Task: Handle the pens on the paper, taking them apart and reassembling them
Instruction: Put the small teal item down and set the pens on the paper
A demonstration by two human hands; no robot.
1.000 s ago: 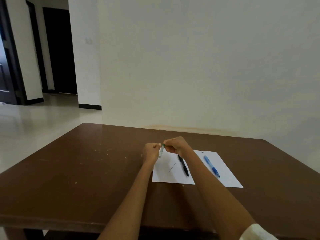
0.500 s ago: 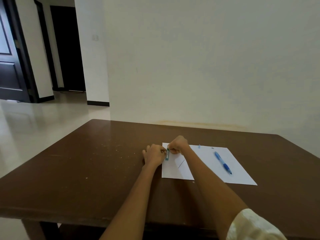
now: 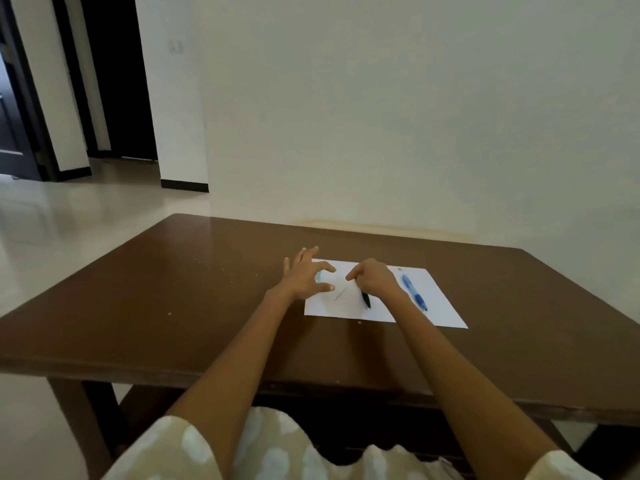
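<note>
Parting since before — left hand (image 3: pixel 304 277) now spread, right hand (image 3: pixel 374 280) curled, index out; grip unclear

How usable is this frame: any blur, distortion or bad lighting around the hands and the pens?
Head view: soft, even light, no glare; wide-angle bending shows at the edges. The left hand is slightly smeared, blurring the small teal part under it; the blue pen on the paper reads clearly.

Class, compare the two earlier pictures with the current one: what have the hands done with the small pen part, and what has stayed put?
The hands have parted. The left hand spread its fingers, a small teal pen piece just visible beside it; the right hand drew right, fingers curled. Whether either grips anything is unclear. The white paper sheet, blue pen, black pen and thin refill stayed put.
</note>
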